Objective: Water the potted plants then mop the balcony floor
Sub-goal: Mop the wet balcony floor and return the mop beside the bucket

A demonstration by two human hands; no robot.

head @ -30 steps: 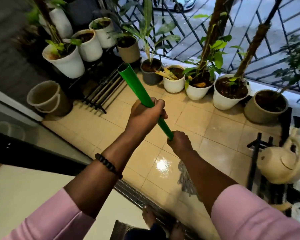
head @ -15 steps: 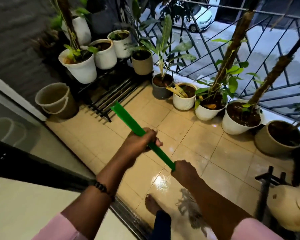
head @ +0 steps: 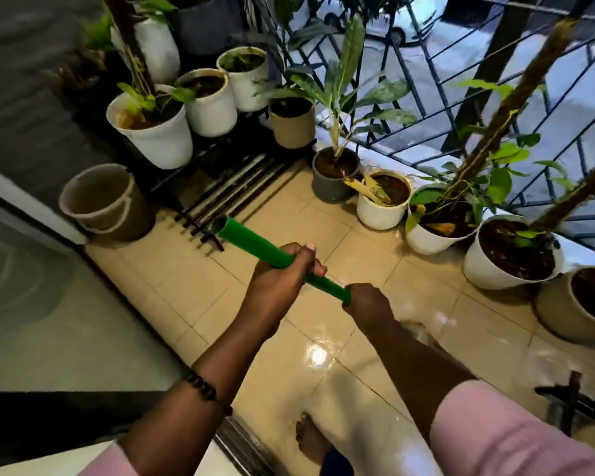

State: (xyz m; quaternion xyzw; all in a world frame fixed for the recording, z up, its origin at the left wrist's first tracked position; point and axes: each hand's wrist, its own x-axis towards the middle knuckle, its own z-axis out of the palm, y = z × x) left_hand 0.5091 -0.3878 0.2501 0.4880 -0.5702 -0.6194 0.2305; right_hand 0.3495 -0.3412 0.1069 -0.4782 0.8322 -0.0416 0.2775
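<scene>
Left hand (head: 282,273) fisted around green mop handle (head: 255,247), right hand (head: 368,304) gripping it lower down

Green mop handle (head: 255,245) tilted — wet, glossy tiled floor (head: 200,290) below

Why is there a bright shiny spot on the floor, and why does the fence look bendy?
In the head view, the spot is glare, a light bouncing off the wet tiles; the railing bends because the wide-angle lens curves things near the edges; the area under the right hand is blurry.
</scene>
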